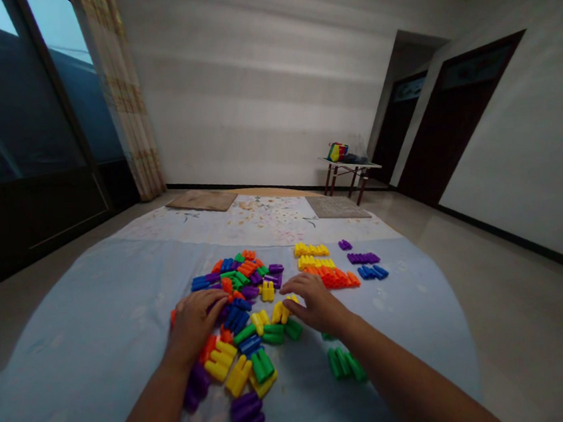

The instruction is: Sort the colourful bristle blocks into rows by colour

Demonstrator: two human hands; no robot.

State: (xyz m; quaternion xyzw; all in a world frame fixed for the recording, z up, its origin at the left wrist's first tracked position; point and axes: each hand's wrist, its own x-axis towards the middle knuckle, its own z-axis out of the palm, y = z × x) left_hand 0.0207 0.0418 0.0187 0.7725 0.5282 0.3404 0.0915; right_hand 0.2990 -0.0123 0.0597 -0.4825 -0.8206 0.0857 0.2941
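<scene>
My left hand (195,321) lies over the left side of a loose pile of plastic building blocks, its fingers stretched out by an orange block (227,285). Its palm side is hidden, and dark blue blocks (237,318) sit beside it. My right hand (314,300) hovers at the pile's right edge, thumb and forefinger apart, next to a yellow block (280,313). Another yellow block (266,292) is just left of its fingertips. Between my forearms are green blocks (262,365), more yellow blocks (221,360) and a purple block (247,417).
Sorted by colour on the right are rows of yellow blocks (316,262), orange blocks (331,277), purple blocks (363,258), blue blocks (373,272) and green blocks (346,364). The round table has a light blue cloth (409,332). Farther back stands a small side table (352,164).
</scene>
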